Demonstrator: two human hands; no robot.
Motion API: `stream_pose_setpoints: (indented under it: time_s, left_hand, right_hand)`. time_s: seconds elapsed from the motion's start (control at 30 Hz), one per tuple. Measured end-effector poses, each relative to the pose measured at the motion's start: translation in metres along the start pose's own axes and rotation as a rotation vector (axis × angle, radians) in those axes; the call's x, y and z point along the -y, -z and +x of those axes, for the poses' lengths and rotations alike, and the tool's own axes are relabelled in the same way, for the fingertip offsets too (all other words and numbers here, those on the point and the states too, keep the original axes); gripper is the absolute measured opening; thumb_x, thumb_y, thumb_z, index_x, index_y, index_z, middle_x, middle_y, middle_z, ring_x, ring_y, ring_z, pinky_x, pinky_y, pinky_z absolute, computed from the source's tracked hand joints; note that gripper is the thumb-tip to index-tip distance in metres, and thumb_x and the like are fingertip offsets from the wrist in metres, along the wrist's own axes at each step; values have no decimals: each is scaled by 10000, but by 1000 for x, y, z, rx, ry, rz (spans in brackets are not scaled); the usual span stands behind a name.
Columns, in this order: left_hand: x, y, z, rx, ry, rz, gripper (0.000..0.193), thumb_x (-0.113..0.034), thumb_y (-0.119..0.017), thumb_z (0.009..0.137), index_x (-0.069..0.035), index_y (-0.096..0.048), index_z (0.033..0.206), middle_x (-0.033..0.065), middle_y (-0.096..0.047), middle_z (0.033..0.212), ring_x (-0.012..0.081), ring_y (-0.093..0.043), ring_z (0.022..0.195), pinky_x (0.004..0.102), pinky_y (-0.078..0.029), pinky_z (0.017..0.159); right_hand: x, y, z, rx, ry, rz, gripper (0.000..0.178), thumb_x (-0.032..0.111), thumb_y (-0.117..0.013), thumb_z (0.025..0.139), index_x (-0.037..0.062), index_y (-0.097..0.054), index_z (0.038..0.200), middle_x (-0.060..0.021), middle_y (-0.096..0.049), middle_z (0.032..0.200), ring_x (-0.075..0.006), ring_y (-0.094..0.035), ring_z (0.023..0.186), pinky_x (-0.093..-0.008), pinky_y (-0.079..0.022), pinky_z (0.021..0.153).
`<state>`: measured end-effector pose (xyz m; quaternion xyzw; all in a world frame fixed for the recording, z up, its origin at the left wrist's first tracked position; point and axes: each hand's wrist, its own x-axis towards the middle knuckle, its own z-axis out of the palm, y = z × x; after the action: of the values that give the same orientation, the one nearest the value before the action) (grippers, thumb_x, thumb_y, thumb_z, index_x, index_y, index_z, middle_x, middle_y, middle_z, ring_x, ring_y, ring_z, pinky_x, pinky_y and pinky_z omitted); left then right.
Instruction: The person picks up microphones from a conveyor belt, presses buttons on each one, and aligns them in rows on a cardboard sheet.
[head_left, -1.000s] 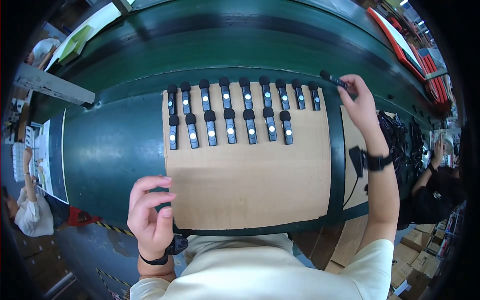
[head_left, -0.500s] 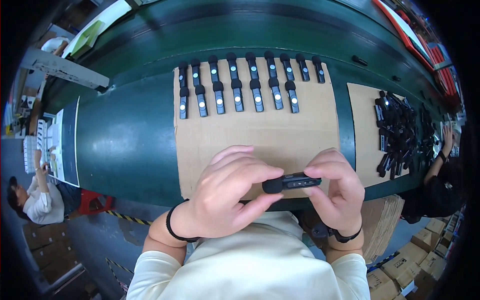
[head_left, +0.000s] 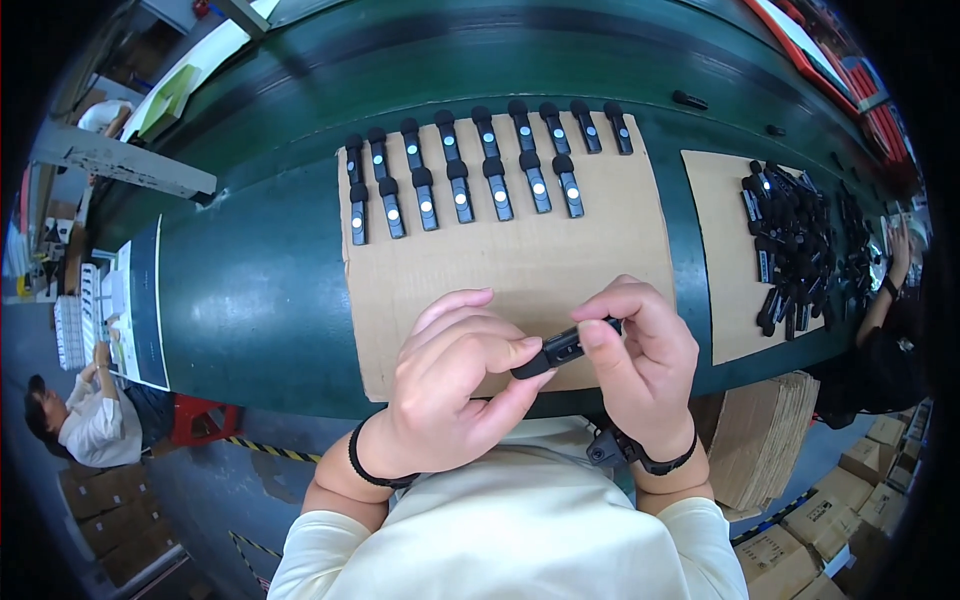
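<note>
Between my two hands is a small black clip-on microphone (head_left: 563, 347) with a foam cap, tilted with its right end higher. My left hand (head_left: 460, 385) pinches the foam-capped end between thumb and fingers. The other end is gripped by the thumb and fingers of my right hand (head_left: 645, 365), which cover part of it. Both hands are above the near part of a cardboard sheet (head_left: 500, 265). Farther up the sheet, similar microphones (head_left: 494, 190) lie in two rows, foam caps pointing away from me, each with a pale round dot.
A second cardboard sheet (head_left: 715, 260) at right bears a heap of black microphones (head_left: 795, 245). Both sheets rest on a green table (head_left: 250, 290). Loose microphones (head_left: 690, 100) lie at the back right. One person (head_left: 95, 410) sits at left; another person's arm (head_left: 885, 300) reaches in at right.
The microphone has turned from nearly level to tilted, right end raised. My right hand has shifted left and its fingers cover more of the microphone. The whole view has shifted slightly.
</note>
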<state>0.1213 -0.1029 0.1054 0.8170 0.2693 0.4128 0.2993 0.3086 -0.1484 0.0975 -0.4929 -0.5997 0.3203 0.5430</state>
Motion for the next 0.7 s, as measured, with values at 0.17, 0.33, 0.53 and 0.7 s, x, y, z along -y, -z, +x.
stream_pose_setpoints:
  time_s: [0.17,0.33,0.53,0.7]
  left_hand:
    - [3,1,-1,15,46,-73,234,16,-774,724,-35,-629,900,95,-692,825,219,-671,767,495,-471,951]
    - [7,2,-3,-3,72,-118,225,28,-758,736,-30,-627,910,99,-695,834,211,-671,799,509,-448,990]
    - [9,4,-3,8,88,-145,222,2,-758,749,-16,-634,932,108,-697,850,219,-671,821,514,-437,1003]
    - [12,6,-3,10,88,-165,258,-26,-776,744,-20,-648,968,102,-701,891,239,-680,828,490,-459,968]
  right_hand:
    - [4,8,-1,55,-82,-37,159,88,-534,982,-37,-627,1013,-75,-622,853,-103,-556,740,-219,-434,669]
    - [9,12,0,12,-156,-108,217,90,-495,997,-45,-622,1111,-107,-668,939,-133,-615,828,-226,-466,760]
    - [-12,17,4,-287,115,-124,311,-51,-575,872,-38,-611,1181,-133,-688,994,-232,-656,857,-319,-515,804]
    - [-1,9,2,31,163,-25,387,-45,-687,781,-15,-619,1161,-134,-689,981,-277,-646,823,-351,-507,763]
